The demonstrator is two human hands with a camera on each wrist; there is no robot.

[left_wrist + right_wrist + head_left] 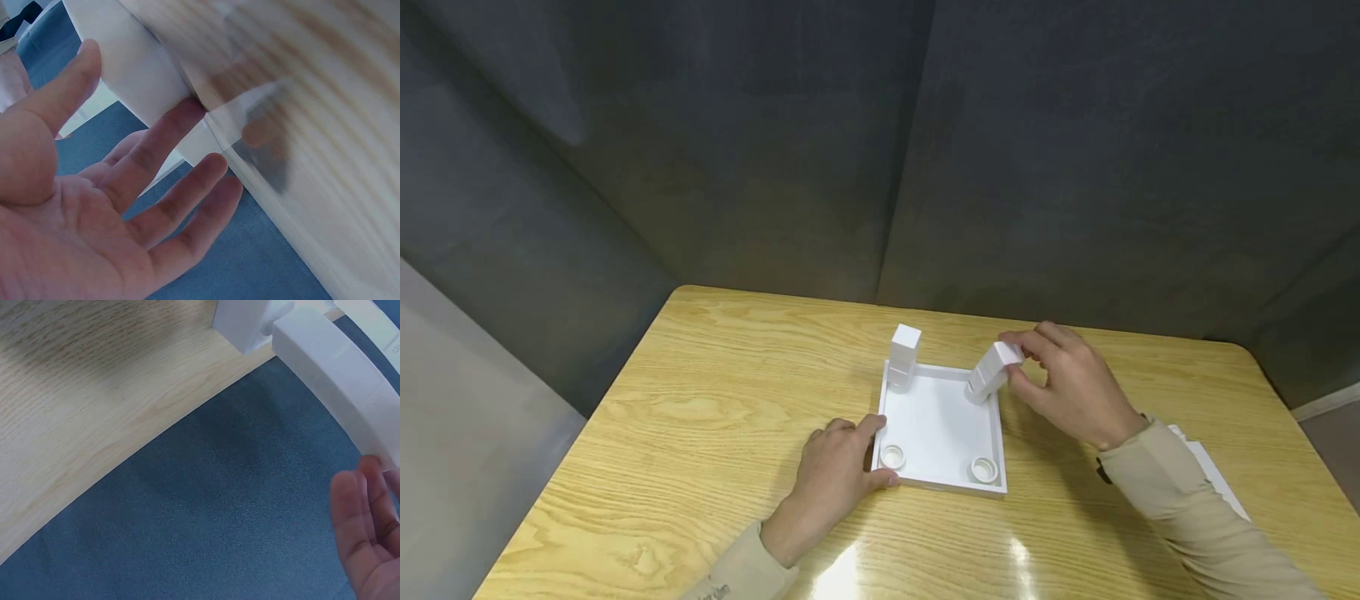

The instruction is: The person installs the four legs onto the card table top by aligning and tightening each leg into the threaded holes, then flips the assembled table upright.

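Note:
A square white tray (942, 433) with a raised rim lies on the table. At its front-left corner my left hand (838, 467) holds it, the thumb at the front and a finger on the left side. In the left wrist view, that thumb and index finger touch the tray's wall (134, 56). A white square column (994, 369) leans to the right at the tray's back-right corner, its top pinched by my right hand (1071, 379). Seams cross this white column (340, 381) in the right wrist view. Another white column (904, 354) stands upright at the back-left corner.
Two round white sockets stand in the tray's front corners, a left socket (892, 457) and a right socket (983, 470). Flat white pieces (1213, 475) lie by my right forearm. Behind the wooden table (700, 383) hangs a dark curtain (1037, 167).

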